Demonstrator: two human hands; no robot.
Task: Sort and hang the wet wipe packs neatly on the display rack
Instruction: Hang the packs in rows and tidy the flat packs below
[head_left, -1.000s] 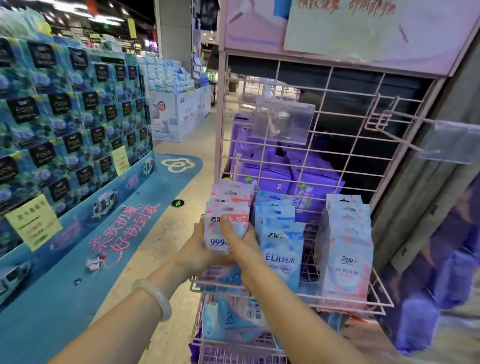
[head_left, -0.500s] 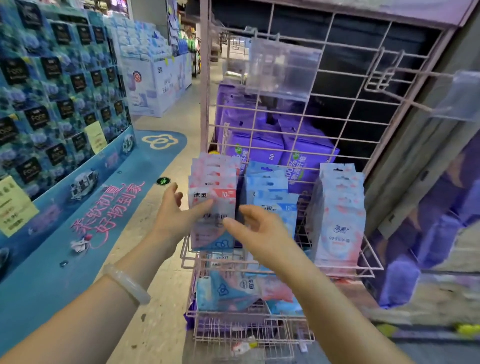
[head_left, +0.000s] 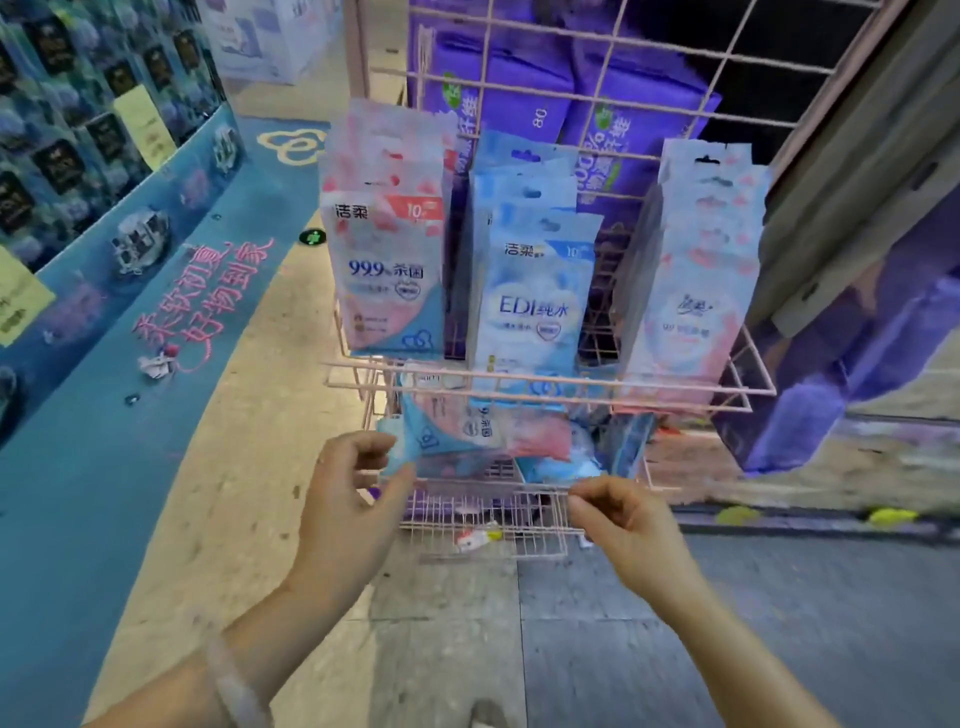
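Note:
Three rows of wet wipe packs hang on the pink wire rack (head_left: 545, 382): pink-and-blue packs (head_left: 387, 249) on the left, light blue packs (head_left: 535, 291) in the middle, pale pink packs (head_left: 696, 270) on the right. Below them several loose packs (head_left: 483, 431) lie in a heap in the lower basket (head_left: 488, 525). My left hand (head_left: 348, 499) hovers at the left end of that heap, fingers curled and apart, close to a blue pack corner. My right hand (head_left: 618, 519) is in front of the basket's front edge, fingers loosely bent, holding nothing.
Purple tissue packs (head_left: 524, 88) stand behind the rack's wire grid. A blue display base (head_left: 104, 322) with stacked dark boxes runs along the left. Beige and grey floor (head_left: 467, 623) lies under my arms. A grey wall (head_left: 857, 182) borders the rack on the right.
Both hands left the hanging pink-and-blue packs and dropped to the lower basket. The view tilted downward and closer to the rack.

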